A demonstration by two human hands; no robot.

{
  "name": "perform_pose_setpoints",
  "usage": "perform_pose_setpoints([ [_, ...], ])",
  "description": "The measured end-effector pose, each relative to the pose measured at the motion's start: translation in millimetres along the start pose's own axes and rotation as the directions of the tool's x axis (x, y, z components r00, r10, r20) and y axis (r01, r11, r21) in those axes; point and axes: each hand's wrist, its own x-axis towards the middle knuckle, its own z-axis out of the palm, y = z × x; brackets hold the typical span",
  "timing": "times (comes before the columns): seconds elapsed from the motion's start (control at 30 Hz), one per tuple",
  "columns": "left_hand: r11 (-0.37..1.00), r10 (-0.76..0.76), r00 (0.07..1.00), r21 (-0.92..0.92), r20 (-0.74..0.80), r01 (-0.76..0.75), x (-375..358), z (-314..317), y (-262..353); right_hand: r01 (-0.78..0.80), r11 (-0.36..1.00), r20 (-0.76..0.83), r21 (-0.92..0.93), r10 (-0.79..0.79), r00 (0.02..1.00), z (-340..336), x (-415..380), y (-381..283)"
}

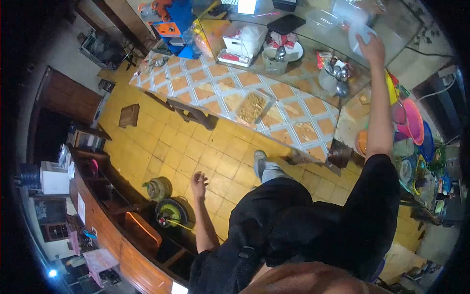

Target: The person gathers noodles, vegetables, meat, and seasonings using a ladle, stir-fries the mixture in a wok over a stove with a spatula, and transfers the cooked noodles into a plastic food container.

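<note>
My right hand (373,49) reaches up to the far right, its fingers closed on a pale, whitish plastic item (360,38) by the glass display case. A clear plastic tub (320,22) is just left of it. Below that hand, a container full of spoons (335,73) sits on the tiled counter. My left hand (199,185) hangs low over the yellow floor, holding nothing, with its fingers loosely apart. A clear tray of brown food pieces (252,108) rests near the counter's front edge.
Along the tiled counter (196,78) are a white basket (245,39) and a grey tub with utensils (275,61). A green gas cylinder (159,188) stands on the floor beside a long wooden desk (122,250). Colourful plastic baskets (415,120) crowd the right side.
</note>
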Motion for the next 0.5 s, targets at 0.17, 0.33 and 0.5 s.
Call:
perform_pose_setpoints([
  [0.17, 0.987, -0.158, 0.985, -0.018, 0.070, 0.159, 65.4, 32.5, -4.3, -0.160, 0.981, 0.471, -0.107, 0.192, 0.861, 84.2, 73.0, 64.6],
  [0.33, 0.957, -0.161, 0.986, 0.249, 0.042, 0.146, 108.1, 44.9, 23.7, -0.164, 0.985, 0.509, -0.047, 0.165, 0.844, 79.8, 94.9, 89.5],
  [0.5, 0.990, -0.012, 0.976, 0.141, 0.218, -0.019, 153.5, 115.2, 75.3, -0.172, 0.985, 0.347, -0.013, 0.166, 0.923, 55.2, 92.7, 82.0],
])
